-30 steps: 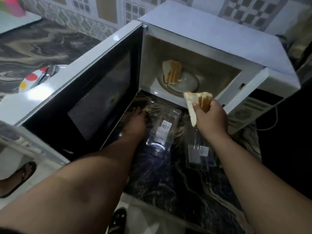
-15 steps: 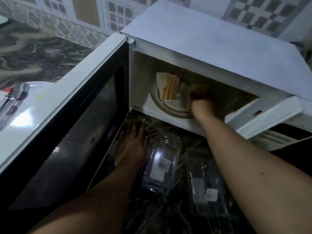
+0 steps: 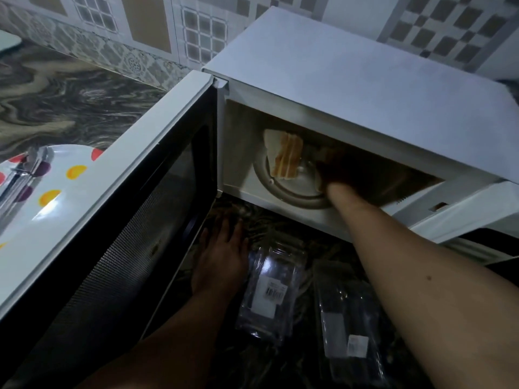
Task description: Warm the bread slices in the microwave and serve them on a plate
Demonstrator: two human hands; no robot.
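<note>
Inside microwave: right hand, grip shadowed, cannot tell; bread slice beside it. Left hand flat on desk.

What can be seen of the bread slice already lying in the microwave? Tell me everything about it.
The bread slice lies flat on the left part of the round glass turntable inside the open microwave. It looks pale and soft, with a whitish edge toward the back and orange-brown stripes running along its top, like toasting marks or a spread. It seems whole. The right hand reaches in beside it, on its right, in shadow; whether the two touch cannot be told.
</note>
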